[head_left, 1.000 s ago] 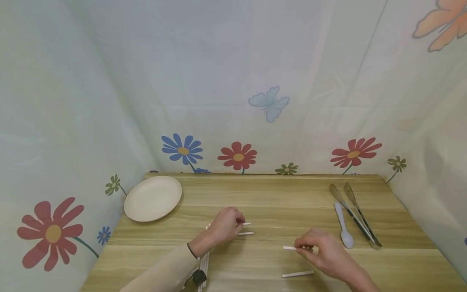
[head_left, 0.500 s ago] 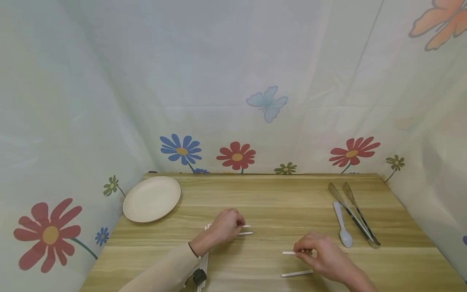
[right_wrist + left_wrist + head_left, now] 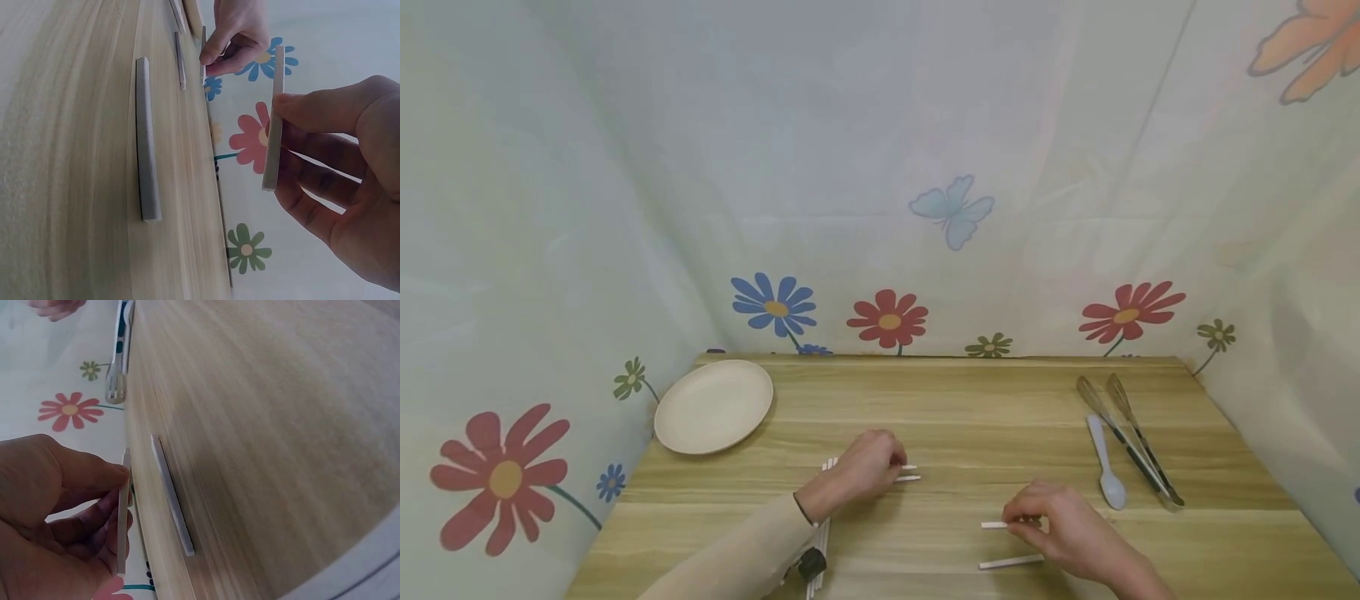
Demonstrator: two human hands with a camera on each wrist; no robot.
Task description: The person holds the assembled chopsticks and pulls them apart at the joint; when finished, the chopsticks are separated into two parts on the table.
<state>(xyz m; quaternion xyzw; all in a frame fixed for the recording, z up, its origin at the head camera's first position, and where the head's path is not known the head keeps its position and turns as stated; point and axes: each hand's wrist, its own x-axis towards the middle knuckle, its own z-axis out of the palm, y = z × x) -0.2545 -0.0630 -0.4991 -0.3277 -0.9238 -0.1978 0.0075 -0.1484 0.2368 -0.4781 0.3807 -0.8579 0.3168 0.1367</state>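
Note:
My left hand (image 3: 867, 464) pinches a short white stick (image 3: 122, 528) between thumb and fingers, just above the table. Close beside it, a similar white stick (image 3: 173, 499) with a narrower end lies on the wood. Over the table's right half, my right hand (image 3: 1063, 525) pinches another short white stick (image 3: 272, 164) by its middle. Below that one, a matching stick (image 3: 1011, 562) lies flat on the table, apart from the held one. Several longer white sticks (image 3: 822, 542) lie side by side, partly hidden under my left forearm.
A round cream plate (image 3: 713, 408) sits at the table's back left. On the right lie a pale grey spoon (image 3: 1103, 467) and metal tongs (image 3: 1131, 446) with dark handles, side by side. A flower-printed curtain (image 3: 850, 167) encloses the back and sides.
My right hand has lowered slightly toward the table's near side with its stick, nearer the one lying there. The left hand's stick has also come down a little, nearer its neighbour.

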